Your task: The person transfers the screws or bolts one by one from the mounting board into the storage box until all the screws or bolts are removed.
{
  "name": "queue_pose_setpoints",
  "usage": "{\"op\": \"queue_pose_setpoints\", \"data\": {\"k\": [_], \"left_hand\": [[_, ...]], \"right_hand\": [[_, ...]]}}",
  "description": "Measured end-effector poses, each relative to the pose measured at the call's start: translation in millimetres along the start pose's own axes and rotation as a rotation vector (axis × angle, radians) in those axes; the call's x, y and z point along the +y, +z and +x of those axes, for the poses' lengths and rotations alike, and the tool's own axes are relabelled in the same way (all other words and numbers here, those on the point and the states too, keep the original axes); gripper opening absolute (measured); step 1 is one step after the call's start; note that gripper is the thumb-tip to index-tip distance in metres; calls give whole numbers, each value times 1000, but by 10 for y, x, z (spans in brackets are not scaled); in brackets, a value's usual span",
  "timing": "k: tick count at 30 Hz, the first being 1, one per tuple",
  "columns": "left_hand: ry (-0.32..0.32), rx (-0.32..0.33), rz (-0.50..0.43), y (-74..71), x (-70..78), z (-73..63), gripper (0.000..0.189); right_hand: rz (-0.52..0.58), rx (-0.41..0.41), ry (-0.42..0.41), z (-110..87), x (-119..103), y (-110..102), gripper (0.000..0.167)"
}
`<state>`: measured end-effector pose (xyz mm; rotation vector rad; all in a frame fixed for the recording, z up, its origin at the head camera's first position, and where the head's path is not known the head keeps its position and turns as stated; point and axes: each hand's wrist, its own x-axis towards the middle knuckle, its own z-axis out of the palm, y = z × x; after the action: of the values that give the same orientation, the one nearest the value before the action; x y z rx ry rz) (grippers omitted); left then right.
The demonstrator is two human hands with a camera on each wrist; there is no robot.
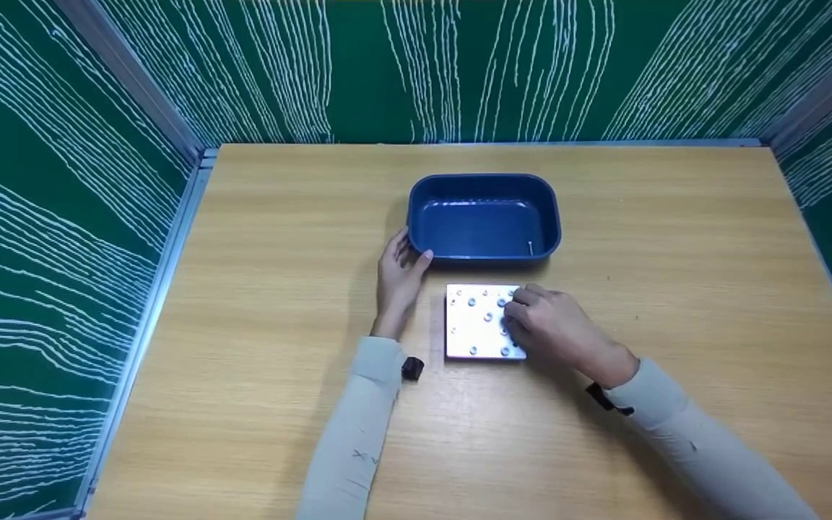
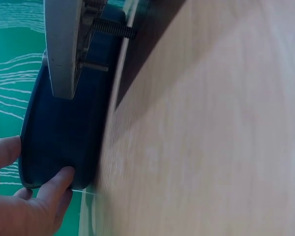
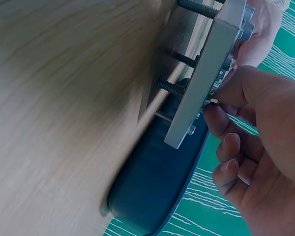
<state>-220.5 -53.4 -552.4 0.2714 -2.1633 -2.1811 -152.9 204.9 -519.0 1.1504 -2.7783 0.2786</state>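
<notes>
screw [image 3: 214, 102], small and metallic, is pinched by right hand [image 1: 557, 323] at square silvery plate [image 1: 465, 338]; left hand [image 1: 399, 280] grips blue rectangular tub [image 1: 484, 258]

the tub [image 1: 474, 220] stands toward the back of the tabletop [image 1: 264, 253], in front of the back wall [image 1: 358, 79]. a screw [image 1: 530, 248] lies inside it, near the front right corner. the plate [image 1: 465, 328] sits before the tub, apart from it, with bolts [image 1: 488, 317] through it. of the hands, the left hand [image 1: 400, 278] is at the tub's front left corner, the right hand [image 1: 557, 325] over the plate's right side.
</notes>
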Motion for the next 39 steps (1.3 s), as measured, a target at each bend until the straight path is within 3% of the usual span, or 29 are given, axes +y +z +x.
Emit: {"op": "queue_pose_setpoints", "data": {"k": [4, 14, 23, 39], "left_hand": [[0, -2, -28, 0, -4, 5, 66], [-9, 1, 1, 11, 4, -7, 66], [-27, 1, 28, 12, 25, -3, 66], [15, 3, 37, 7, -5, 4, 64]], "right_hand": [[5, -1, -1, 1, -3, -21, 13], [16, -37, 21, 2, -14, -32, 15], [0, 1, -4, -3, 10, -126, 16], [-10, 54, -10, 12, 112, -282, 21]]}}
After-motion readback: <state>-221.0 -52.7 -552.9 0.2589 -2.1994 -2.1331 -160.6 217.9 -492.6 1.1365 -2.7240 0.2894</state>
